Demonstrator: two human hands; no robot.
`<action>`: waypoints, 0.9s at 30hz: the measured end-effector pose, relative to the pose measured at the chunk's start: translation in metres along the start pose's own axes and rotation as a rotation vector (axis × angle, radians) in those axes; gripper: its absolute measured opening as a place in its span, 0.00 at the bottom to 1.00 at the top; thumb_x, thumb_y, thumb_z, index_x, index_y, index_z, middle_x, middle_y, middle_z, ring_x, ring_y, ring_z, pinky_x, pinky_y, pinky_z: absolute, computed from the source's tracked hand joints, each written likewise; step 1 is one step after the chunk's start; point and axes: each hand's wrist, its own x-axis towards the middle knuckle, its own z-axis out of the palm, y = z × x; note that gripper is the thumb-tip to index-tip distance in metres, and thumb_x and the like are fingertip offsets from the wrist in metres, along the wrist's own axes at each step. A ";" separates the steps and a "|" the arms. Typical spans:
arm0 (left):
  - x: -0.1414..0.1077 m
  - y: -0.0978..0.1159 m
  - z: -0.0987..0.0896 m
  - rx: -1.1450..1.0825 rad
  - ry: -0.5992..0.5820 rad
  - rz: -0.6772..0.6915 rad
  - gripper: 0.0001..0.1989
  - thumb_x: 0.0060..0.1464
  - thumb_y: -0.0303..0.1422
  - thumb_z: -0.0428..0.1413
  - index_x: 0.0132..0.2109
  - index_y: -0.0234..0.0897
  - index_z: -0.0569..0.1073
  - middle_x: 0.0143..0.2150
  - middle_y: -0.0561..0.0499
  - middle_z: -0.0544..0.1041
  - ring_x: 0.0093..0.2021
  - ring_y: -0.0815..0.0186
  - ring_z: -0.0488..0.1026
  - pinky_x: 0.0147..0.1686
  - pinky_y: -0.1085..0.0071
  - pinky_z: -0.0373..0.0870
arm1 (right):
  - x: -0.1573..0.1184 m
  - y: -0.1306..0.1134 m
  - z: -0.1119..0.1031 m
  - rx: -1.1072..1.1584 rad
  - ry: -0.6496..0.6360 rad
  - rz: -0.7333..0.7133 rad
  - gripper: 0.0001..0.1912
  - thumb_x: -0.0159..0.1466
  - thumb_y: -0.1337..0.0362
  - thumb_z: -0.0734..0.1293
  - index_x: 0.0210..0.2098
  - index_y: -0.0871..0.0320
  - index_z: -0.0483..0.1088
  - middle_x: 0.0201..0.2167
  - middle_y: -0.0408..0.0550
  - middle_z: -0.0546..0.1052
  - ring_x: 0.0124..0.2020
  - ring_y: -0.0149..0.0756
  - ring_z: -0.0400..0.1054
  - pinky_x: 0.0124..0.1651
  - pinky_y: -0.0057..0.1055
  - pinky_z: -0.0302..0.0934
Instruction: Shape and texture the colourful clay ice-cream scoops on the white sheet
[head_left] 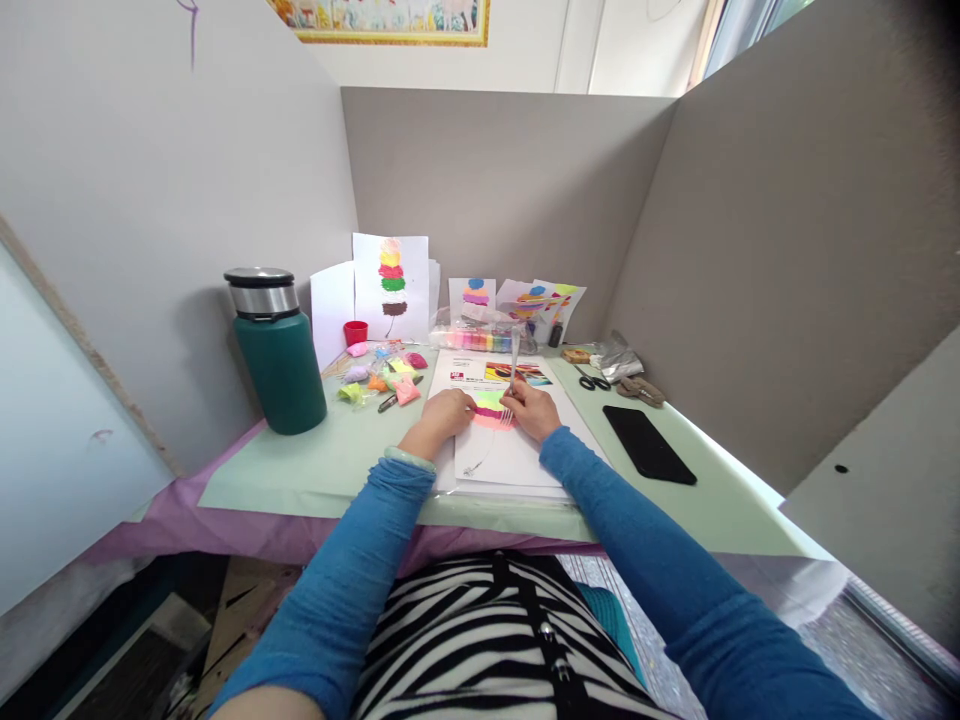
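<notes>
My right hand (531,410) is closed around a fork (515,352), its handle pointing up and its tines down on the coloured clay. The clay picture (493,398) has bands of yellow-green, dark pink and salmon on a white sheet (517,468), with a thin drawn stem below. At the left end of the dark pink band, my left hand (448,415) rests with curled fingertips touching the picture's edge. Whether something small is pinched there cannot be made out.
Left of the sheet lie several small clay packets (405,388) and a red cup (355,332); a green bottle (279,365) stands farther left. To the right are a black phone (649,444), scissors (594,381) and a brown cloth item (640,391). Finished-looking pictures (391,285) lean behind.
</notes>
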 end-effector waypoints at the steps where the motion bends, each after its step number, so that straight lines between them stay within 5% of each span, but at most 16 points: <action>1: 0.000 0.000 0.000 -0.002 -0.002 -0.004 0.15 0.55 0.29 0.52 0.46 0.40 0.80 0.50 0.47 0.78 0.50 0.61 0.73 0.52 0.70 0.67 | 0.001 0.000 0.000 -0.006 0.005 0.003 0.06 0.58 0.59 0.64 0.30 0.54 0.70 0.25 0.41 0.75 0.28 0.33 0.66 0.32 0.27 0.53; 15: 0.000 -0.001 0.000 0.010 0.006 0.001 0.15 0.55 0.29 0.52 0.47 0.40 0.79 0.50 0.46 0.78 0.51 0.59 0.73 0.52 0.69 0.67 | 0.003 0.007 -0.004 0.072 0.092 -0.001 0.09 0.59 0.56 0.63 0.30 0.54 0.69 0.21 0.41 0.71 0.25 0.34 0.64 0.30 0.28 0.53; 27: 0.001 -0.002 0.002 0.007 0.008 -0.004 0.16 0.55 0.30 0.52 0.47 0.41 0.79 0.50 0.46 0.78 0.50 0.59 0.74 0.52 0.69 0.67 | -0.002 0.007 -0.009 0.091 -0.044 -0.054 0.09 0.55 0.57 0.63 0.28 0.56 0.68 0.20 0.40 0.69 0.25 0.33 0.62 0.30 0.27 0.52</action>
